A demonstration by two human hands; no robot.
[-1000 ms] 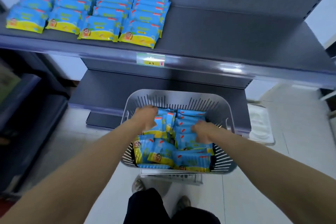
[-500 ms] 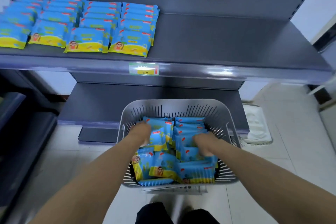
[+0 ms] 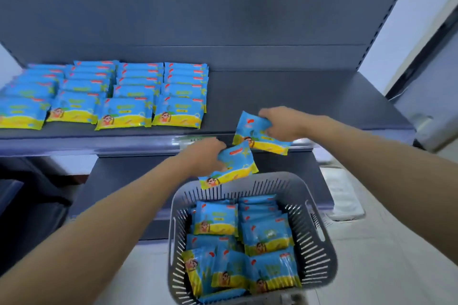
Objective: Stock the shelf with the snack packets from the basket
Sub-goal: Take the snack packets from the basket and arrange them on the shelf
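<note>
- left hand (image 3: 205,156): fingers curled round the first snack packet (image 3: 231,168), blue and yellow, held tilted in the air just above the far rim of the basket (image 3: 314,225), below the front edge of the shelf (image 3: 309,99).
- right hand (image 3: 280,124): clamped on the upper right part of the second snack packet (image 3: 255,135), same print, tilted, raised at the shelf's front edge, right of the stocked packets (image 3: 124,96).
- held packets: close together, corners overlapping in view; contact between them not tellable.
- stocked packets: on the left part of the shelf, in columns running front to back, overlapped like tiles, printed side up.
- basket: grey slotted plastic, low, in front of the lower shelf (image 3: 119,181), over pale floor tiles (image 3: 371,262); its support out of sight.
- basket packets (image 3: 215,218): many, same blue-and-yellow print, some lying flat, some leaning on edge along the near side.
- price label (image 3: 188,139): on the shelf's front rail, partly behind the left hand, blurred, unreadable.
</note>
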